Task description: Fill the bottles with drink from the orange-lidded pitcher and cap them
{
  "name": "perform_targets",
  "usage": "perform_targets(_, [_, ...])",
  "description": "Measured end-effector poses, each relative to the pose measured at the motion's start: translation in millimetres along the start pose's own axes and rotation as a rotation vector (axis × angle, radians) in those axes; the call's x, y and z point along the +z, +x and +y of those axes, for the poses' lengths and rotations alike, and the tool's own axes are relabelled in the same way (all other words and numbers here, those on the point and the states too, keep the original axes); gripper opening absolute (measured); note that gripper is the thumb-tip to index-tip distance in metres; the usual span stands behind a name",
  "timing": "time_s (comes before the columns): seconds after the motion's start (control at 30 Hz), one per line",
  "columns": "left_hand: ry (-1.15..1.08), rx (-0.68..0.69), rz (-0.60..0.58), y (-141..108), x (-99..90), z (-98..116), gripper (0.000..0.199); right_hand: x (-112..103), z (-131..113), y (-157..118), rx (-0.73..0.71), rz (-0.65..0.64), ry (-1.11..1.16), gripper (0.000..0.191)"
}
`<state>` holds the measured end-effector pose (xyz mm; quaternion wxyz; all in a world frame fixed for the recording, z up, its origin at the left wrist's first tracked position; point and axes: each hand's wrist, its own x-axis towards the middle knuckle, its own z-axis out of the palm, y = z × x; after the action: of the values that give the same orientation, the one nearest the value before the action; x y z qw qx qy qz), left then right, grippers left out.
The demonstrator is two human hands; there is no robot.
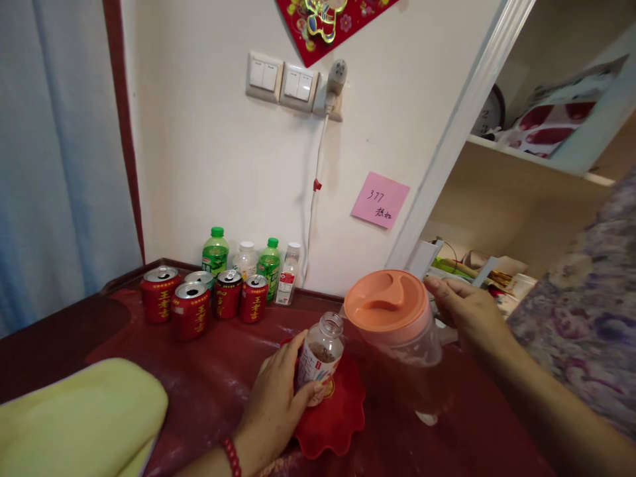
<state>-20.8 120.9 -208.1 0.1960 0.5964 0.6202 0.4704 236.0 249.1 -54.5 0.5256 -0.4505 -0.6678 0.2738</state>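
We hold a small clear bottle (320, 361) in our left hand (275, 391), with the fingers wrapped around its far side and the thumb across the front of its label. The bottle sits inside that grip, just right of the palm, leaning slightly, its uncapped mouth rising above our fingers. Beneath it lies a red scalloped dish (330, 430); our thumb hides part of the base, so we cannot tell whether the two touch.

Our right hand (464, 308) is closed at the handle side of a clear jug (420, 364) with an orange lid (385, 305). The jug is to the left of this hand and right of the bottle, apart from it. Its lower part blends into the dark red desk (223, 377), and we cannot tell if it rests there.

Behind our left hand, near the wall (213, 132), stand opened drink cans (191, 315), with capped bottles (269, 265) behind them. A yellow cloth (79, 424) lies well to the left of our left hand.
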Motion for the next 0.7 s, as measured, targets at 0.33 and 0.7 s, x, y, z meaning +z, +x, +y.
perform_targets(0.33, [0.033,0.019,-0.012,2.8,-0.1,-6.0,0.065,1.9,21.2,-8.4,0.124,0.081,0.262,0.053])
perform_targets(0.7, [0.065,0.014,-0.026,6.1,0.7,-11.5,0.064,4.3,54.0,5.9,0.092,0.322,0.345,0.058])
